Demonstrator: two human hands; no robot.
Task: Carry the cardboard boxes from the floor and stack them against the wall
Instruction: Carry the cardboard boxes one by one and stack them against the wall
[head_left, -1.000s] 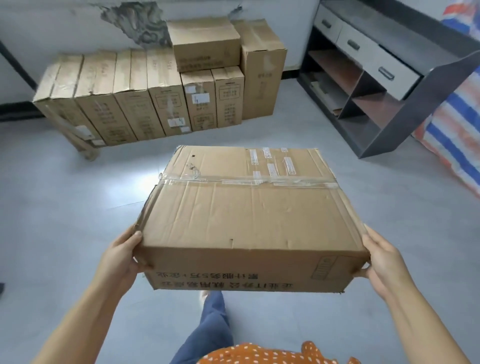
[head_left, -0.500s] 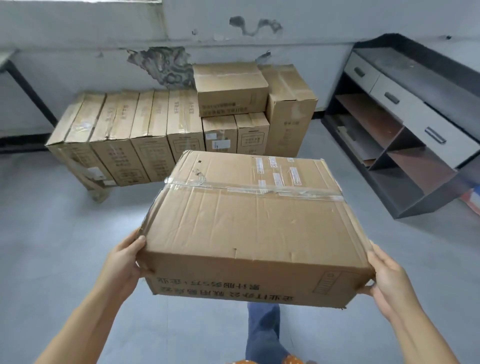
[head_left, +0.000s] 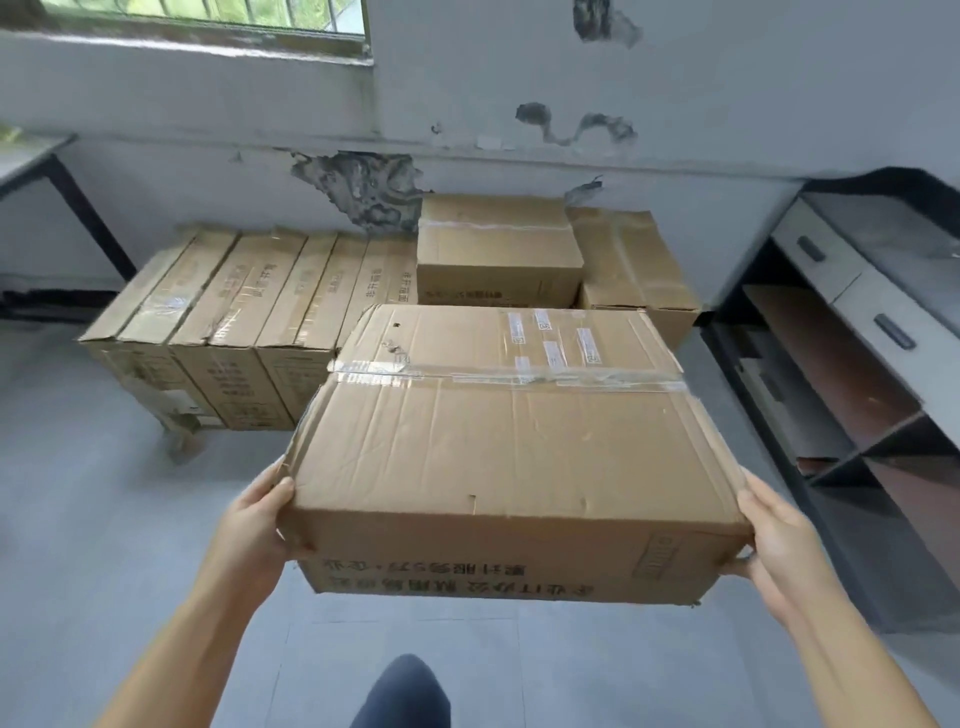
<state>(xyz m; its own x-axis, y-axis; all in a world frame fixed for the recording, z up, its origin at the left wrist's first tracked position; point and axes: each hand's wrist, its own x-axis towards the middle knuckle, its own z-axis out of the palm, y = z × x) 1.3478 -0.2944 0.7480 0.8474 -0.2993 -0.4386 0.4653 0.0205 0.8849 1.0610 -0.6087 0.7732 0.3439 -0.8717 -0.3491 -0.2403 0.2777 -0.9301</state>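
Big taped brown cardboard box (head_left: 498, 447) is now much closer to the row of brown cardboard boxes stacked against the wall (head_left: 249, 322); its far edge overlaps the two short cartons it cleared a second ago. View has tilted up: barred window (head_left: 208, 15) now in frame, striped tarp gone. Knee in dark trousers (head_left: 402, 691) swung forward mid-step.

Two bare forearms reach up from the bottom of the frame.
The left hand (head_left: 249, 530) sits at lower left, thumb up and fingers curled out of sight; the right hand (head_left: 779, 540) at lower right mirrors it. A dark-trousered knee (head_left: 402, 691) shows at bottom centre.
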